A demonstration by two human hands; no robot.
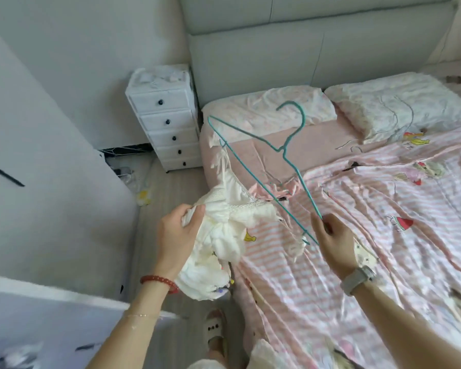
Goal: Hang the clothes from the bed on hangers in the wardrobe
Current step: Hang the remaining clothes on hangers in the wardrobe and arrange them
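white garment [224, 230] bunched in left hand [177, 235]; right hand [333, 235] pinches hanger [253, 169].

You've got a white drawer unit [168, 129] with black knobs tucked between the wall and the padded grey headboard [304, 49], some crumpled stuff piled on top of it. Two pillows [272, 113] sit side by side against the headboard. A pink striped blanket [370, 235] with cartoon prints is spread out rumpled, pink sheet [317, 145] showing above it. Bits of clutter [133, 179] on the floor by the drawers. A beige slipper [214, 334] shows at the bottom edge.
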